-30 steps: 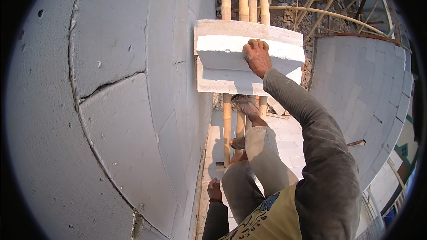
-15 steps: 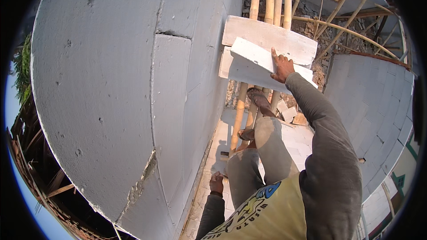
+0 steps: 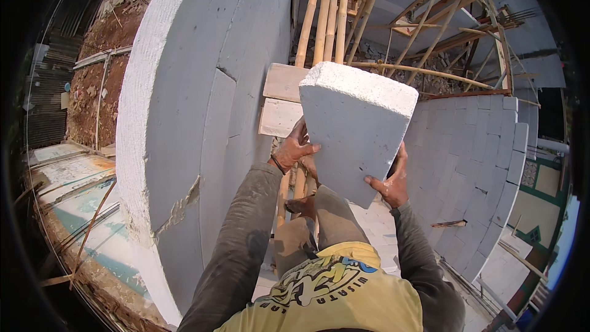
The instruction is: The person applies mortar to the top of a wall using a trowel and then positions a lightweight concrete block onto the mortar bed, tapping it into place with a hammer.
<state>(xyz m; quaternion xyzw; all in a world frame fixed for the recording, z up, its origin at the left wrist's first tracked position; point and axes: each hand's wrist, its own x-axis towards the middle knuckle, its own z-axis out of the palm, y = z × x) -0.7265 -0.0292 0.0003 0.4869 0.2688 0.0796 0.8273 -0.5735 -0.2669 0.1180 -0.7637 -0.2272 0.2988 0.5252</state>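
A grey aerated concrete block (image 3: 356, 138) with a rough white end is held up in front of my body, its broad face toward me. My left hand (image 3: 294, 149) is closed around its left edge, thumb on the face. On the opposite edge my right hand (image 3: 392, 182) grips lower down, thumb also on the face; fingers of both hands are partly hidden behind the block. Just beyond, other pale blocks (image 3: 278, 117) lie across the bamboo poles (image 3: 327, 21), partly covered by the held one.
A tall grey block wall (image 3: 212, 110) with a rough white top edge rises close on my left. Another block wall (image 3: 467, 160) stands to the right. Bamboo scaffolding (image 3: 452, 6) crosses the far right. My feet are on the bamboo poles, high above the ground.
The block has been lifted off the stack and turned up toward me. My left hand has come up from below to grip it, and the view has shifted to show the wall's top.
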